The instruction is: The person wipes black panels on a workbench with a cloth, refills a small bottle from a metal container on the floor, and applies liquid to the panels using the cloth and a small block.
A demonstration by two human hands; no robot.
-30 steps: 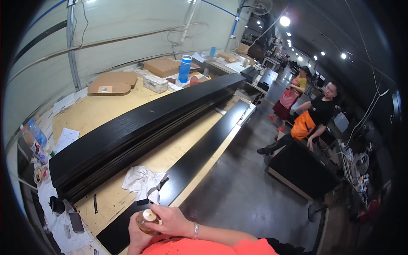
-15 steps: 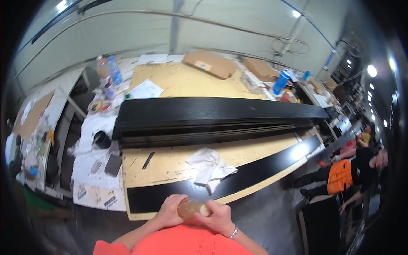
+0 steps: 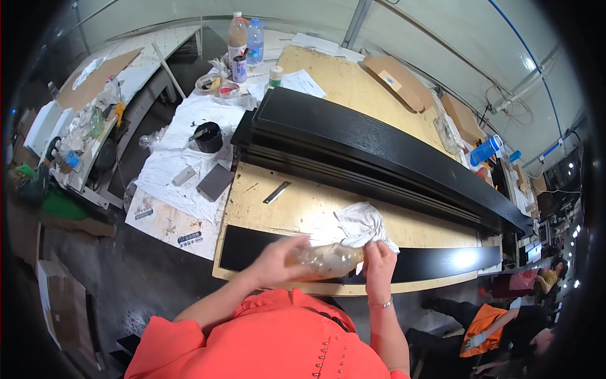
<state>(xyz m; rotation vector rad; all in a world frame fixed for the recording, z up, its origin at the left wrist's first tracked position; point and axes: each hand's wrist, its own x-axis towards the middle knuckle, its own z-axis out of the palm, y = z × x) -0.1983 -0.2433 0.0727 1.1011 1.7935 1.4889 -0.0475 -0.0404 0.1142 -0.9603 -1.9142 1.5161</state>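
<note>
A clear plastic bottle point(image 3: 328, 260), brownish inside, lies sideways between my hands in front of my chest. My left hand point(image 3: 278, 260) wraps round its wide end. My right hand point(image 3: 380, 268) is closed at its narrow end, covering the neck. Behind those fingers a crumpled white cloth point(image 3: 360, 222) rests partly on a glossy black board point(image 3: 435, 262); whether the right fingers also touch the cloth, I cannot tell. Farther back, a stack of long black boards point(image 3: 379, 145) runs across the light wooden tabletop point(image 3: 309, 189).
Left of the boards, a white sheet point(image 3: 170, 155) carries a black pot point(image 3: 207, 137), a dark grey block point(image 3: 214, 182) and a smaller light block point(image 3: 184, 175). Two bottles point(image 3: 246, 41) stand at the back. Co-workers point(image 3: 499, 322) are at the right.
My view has swung, shifting the bench to the right and up in the picture. The bottle has tipped nearly level and moved up and right, toward the cloth, with both hands on it.
</note>
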